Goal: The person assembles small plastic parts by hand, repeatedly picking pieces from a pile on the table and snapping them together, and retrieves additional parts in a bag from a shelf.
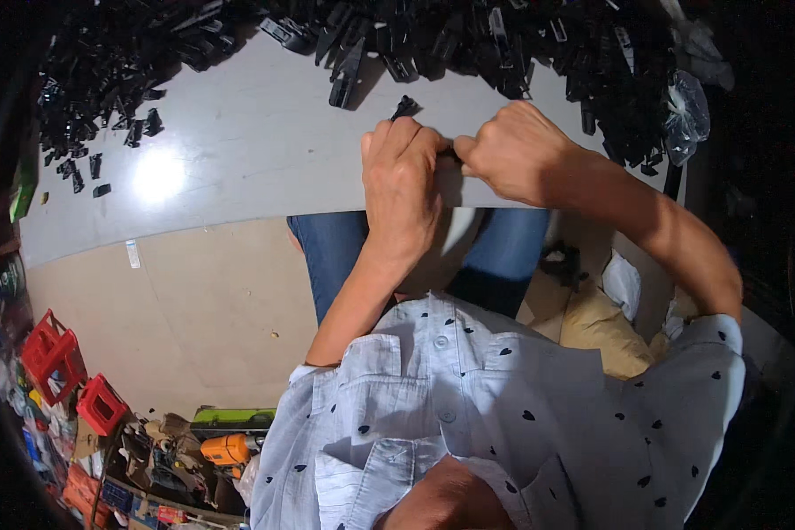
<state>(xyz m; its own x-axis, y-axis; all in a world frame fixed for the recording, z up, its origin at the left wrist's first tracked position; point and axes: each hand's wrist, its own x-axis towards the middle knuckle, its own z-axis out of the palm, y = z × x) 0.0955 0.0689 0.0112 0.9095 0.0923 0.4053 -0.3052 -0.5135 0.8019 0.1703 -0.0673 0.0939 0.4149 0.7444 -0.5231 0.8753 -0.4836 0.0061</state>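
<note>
Over the near edge of the table my left hand (399, 168) is closed around a black plastic part (405, 107), whose end pokes out beyond the fingers. Close on its right, my right hand (517, 152) is curled with thumb and fingers pressed together. A small dark bit shows between the two hands, and I cannot make out whether it belongs to the same part. Most of what the fingers hold is hidden. Just beyond the hands lies a long black plastic piece (345, 79), at the front of a heap of similar black parts (442, 40).
Small black pieces (88, 97) are piled at the table's left. A clear plastic bag (687, 115) hangs by the right edge of the white table (238, 150). On the floor at lower left are red stools (53, 353), an orange tool (227, 450) and clutter. A yellowish sack (605, 327) is at right.
</note>
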